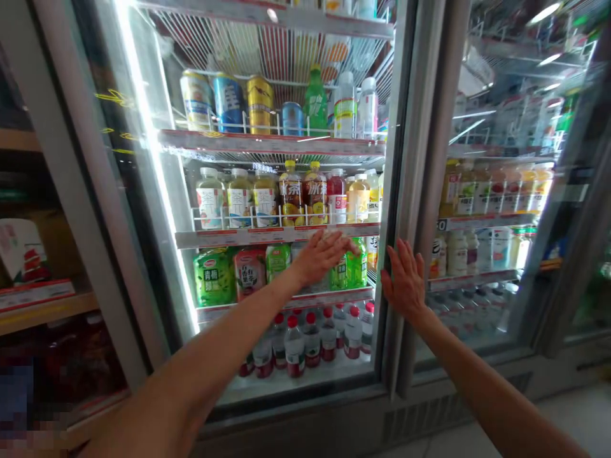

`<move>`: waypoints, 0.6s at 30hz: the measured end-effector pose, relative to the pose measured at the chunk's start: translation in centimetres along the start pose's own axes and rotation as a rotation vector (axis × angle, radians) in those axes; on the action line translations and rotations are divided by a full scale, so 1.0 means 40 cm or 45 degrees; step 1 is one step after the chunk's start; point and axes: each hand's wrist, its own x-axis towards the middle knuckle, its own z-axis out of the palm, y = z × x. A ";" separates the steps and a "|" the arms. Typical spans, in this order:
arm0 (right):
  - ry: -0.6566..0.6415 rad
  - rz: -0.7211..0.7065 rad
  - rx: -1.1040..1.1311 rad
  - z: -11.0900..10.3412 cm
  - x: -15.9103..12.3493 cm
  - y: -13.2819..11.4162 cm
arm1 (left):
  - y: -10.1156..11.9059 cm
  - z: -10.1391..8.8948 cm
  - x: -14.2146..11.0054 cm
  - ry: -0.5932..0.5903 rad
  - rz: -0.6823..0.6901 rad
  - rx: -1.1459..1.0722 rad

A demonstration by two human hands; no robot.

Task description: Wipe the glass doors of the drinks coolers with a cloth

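My left hand point(323, 256) is stretched out in front of the glass door point(329, 388) of a lit drinks cooler, fingers extended and palm toward the glass. A pale, hand-like reflection shows just beyond its fingertips; I cannot tell whether they touch the glass. My right hand point(405, 280) rests flat against the metal door frame point(411, 191), its fingers spread upward. Neither hand holds anything. Behind the left hand are green drink bottles point(340, 272), partly covered by it, below a shelf edge point(277, 235) with bottled teas point(291, 194).
Cans point(260, 105) and a green bottle point(316, 102) stand on an upper shelf. Red-capped bottles point(294, 346) line the cooler's bottom. A second glass-fronted cooler point(482, 219) adjoins on the right. Wooden-edged shelving point(48, 312) stands at the left.
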 end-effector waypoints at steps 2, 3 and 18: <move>0.009 0.006 -0.013 -0.006 -0.005 0.019 | 0.006 0.004 0.050 0.028 -0.233 0.001; 0.011 0.004 -0.016 -0.009 -0.008 0.028 | 0.021 0.009 0.066 0.024 -0.268 -0.009; 0.003 0.009 -0.068 -0.034 -0.038 0.099 | 0.208 0.085 0.122 -0.130 0.170 -0.218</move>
